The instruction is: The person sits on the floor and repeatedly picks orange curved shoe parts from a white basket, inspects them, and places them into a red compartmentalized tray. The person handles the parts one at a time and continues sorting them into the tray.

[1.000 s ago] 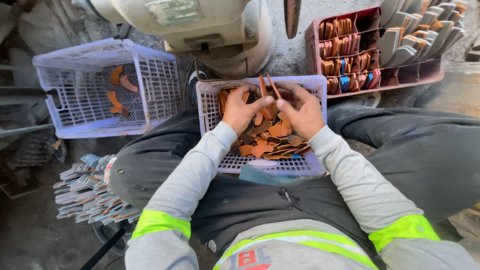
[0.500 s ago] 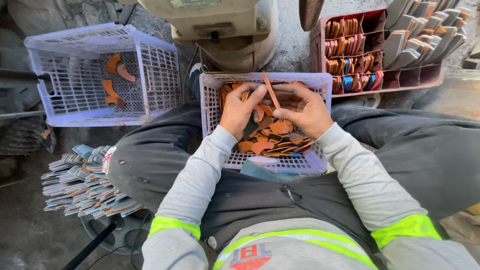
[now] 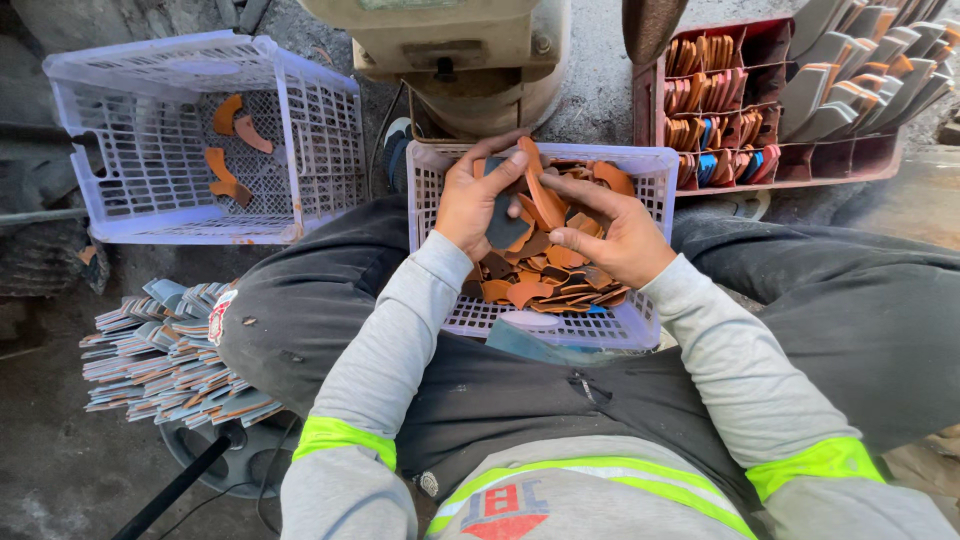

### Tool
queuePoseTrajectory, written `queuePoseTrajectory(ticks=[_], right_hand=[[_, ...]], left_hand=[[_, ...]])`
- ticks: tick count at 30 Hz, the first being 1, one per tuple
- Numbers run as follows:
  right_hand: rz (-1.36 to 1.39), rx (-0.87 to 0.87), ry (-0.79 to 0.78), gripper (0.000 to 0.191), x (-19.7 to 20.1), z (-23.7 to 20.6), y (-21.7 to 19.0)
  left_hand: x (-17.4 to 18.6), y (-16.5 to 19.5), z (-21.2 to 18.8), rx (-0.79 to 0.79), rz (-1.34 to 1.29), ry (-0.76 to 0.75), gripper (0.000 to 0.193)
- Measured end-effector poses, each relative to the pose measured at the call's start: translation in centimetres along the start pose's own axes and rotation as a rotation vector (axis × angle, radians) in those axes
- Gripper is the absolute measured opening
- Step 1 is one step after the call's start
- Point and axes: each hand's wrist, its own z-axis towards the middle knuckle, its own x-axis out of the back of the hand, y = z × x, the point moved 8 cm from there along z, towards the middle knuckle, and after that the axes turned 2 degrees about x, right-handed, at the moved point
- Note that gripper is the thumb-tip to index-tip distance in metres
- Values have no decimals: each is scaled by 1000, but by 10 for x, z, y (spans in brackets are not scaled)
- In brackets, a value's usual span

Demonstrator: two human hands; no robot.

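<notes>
Both hands grasping brown curved leather pieces (image 3: 545, 200), left hand (image 3: 478, 205) apparently also pinching a dark piece, right hand (image 3: 612, 232) closed on orange ones, over the lavender basket (image 3: 560, 325) on the lap, second basket (image 3: 195, 215) left, red tray (image 3: 850, 165) right.

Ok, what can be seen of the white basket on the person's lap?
The lap basket is a pale lilac-white plastic crate with latticed walls and floor, rectangular, upright, resting between the thighs. It holds a heap of curved orange-brown leather-like pieces, some dark grey. The left hand and right hand are inside it, each holding pieces. A machine base stands just beyond its far rim; whether they touch cannot be told.
</notes>
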Motion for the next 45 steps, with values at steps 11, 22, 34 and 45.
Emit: queuePoseTrajectory(ticks=[11,22,34,45], right_hand=[[-249,209,140,55,8,-8,-33],[-119,-170,456,22,30,-19,12],[-389,130,569,27,46,-15,10],[52,-105,553,26,40,-9,31]], left_hand=[[-26,8,-8,54,-128,-229,47],[10,-6,9,-36,90,76,32],[-9,-10,3,-40,135,-5,29],[-14,-19,-2,115,102,50,49]])
